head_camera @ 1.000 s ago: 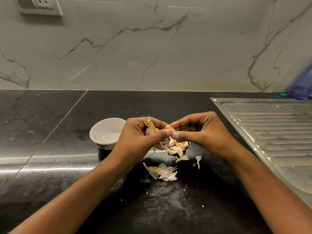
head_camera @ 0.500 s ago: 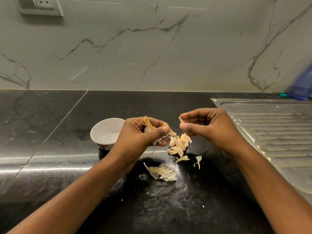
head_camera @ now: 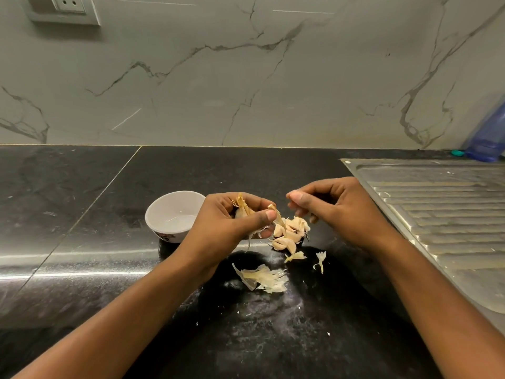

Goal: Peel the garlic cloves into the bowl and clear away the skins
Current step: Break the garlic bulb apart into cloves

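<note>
With my left hand [head_camera: 232, 222] clamped on the garlic [head_camera: 243, 210] and my right hand [head_camera: 336, 209] pinched empty, a hard tug could flick skin [head_camera: 262, 277] into the bowl [head_camera: 175, 214].

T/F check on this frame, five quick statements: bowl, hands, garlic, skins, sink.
1. The bowl holds peeled cloves. False: it looks empty.
2. The left hand holds garlic. True.
3. The right hand rests flat on the counter. False: it is raised, fingers curled.
4. Loose skins lie on the counter near the person. True.
5. The sink drainboard is left of the bowl. False: it is to the right of both hands.
</note>
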A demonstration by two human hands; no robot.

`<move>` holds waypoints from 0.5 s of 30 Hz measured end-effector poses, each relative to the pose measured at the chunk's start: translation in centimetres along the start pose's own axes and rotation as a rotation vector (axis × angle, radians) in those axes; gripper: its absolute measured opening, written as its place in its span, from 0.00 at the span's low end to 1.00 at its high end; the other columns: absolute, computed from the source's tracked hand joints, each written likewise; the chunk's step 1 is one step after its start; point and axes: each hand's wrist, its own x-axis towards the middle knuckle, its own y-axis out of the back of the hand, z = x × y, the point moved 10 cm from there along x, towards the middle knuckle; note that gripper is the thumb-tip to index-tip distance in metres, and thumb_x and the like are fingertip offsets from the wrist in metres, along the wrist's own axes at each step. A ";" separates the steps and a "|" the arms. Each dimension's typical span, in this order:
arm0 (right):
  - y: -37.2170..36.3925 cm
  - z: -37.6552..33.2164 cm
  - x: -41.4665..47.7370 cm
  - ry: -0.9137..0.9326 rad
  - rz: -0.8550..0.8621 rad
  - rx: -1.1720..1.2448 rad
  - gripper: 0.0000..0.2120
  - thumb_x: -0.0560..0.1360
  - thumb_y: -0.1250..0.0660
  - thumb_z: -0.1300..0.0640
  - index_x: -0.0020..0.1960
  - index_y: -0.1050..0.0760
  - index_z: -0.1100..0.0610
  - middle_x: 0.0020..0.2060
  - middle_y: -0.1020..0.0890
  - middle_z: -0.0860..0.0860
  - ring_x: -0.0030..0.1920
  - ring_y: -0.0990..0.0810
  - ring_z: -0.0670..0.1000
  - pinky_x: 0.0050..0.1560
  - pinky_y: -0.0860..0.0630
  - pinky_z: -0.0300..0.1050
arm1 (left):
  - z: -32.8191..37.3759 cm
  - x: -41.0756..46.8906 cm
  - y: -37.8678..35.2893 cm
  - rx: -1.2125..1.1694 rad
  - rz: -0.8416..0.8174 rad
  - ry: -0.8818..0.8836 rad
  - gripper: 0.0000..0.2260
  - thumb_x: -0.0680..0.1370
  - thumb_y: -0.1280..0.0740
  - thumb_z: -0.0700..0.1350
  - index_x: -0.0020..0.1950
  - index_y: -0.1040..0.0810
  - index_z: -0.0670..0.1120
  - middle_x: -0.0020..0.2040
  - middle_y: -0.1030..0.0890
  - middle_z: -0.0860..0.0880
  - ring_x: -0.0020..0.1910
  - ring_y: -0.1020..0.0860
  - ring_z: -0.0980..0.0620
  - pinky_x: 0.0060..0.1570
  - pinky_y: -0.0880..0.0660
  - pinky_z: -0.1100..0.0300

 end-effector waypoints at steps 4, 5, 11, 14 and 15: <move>-2.8 -0.5 -0.7 -0.048 -0.216 0.185 0.13 0.74 0.23 0.54 0.57 0.14 0.57 0.47 0.11 0.54 0.48 0.11 0.55 0.46 0.15 0.46 | 0.2 0.0 0.0 -0.005 -0.006 -0.011 0.06 0.77 0.25 0.38 0.53 0.14 0.40 0.46 0.12 0.42 0.47 0.12 0.45 0.45 0.17 0.62; -3.0 -0.4 -0.8 -0.065 -0.231 0.207 0.14 0.73 0.22 0.54 0.57 0.14 0.57 0.48 0.11 0.54 0.48 0.11 0.55 0.47 0.15 0.45 | 0.2 0.0 0.0 0.002 -0.008 -0.015 0.06 0.76 0.25 0.39 0.53 0.14 0.40 0.46 0.12 0.42 0.47 0.12 0.45 0.45 0.17 0.61; -2.5 -0.1 -0.8 -0.073 -0.246 0.200 0.12 0.73 0.21 0.59 0.56 0.13 0.59 0.47 0.11 0.56 0.48 0.12 0.59 0.52 0.14 0.48 | -0.2 0.3 0.3 0.022 0.002 0.000 0.11 0.74 0.23 0.41 0.56 0.15 0.41 0.48 0.12 0.42 0.49 0.12 0.44 0.49 0.15 0.56; -2.0 -0.1 -0.8 -0.072 -0.226 0.165 0.10 0.72 0.21 0.60 0.53 0.12 0.60 0.44 0.11 0.56 0.45 0.12 0.56 0.49 0.15 0.46 | -0.4 0.5 0.5 0.012 0.025 0.011 0.10 0.76 0.24 0.36 0.56 0.15 0.40 0.49 0.12 0.42 0.49 0.12 0.44 0.49 0.15 0.57; -1.7 -0.1 -0.8 -0.073 -0.217 0.156 0.10 0.72 0.21 0.60 0.52 0.12 0.60 0.43 0.11 0.56 0.44 0.12 0.55 0.48 0.15 0.45 | -0.5 0.6 0.6 0.008 0.032 0.020 0.09 0.77 0.25 0.35 0.56 0.15 0.41 0.50 0.12 0.42 0.50 0.12 0.44 0.50 0.15 0.56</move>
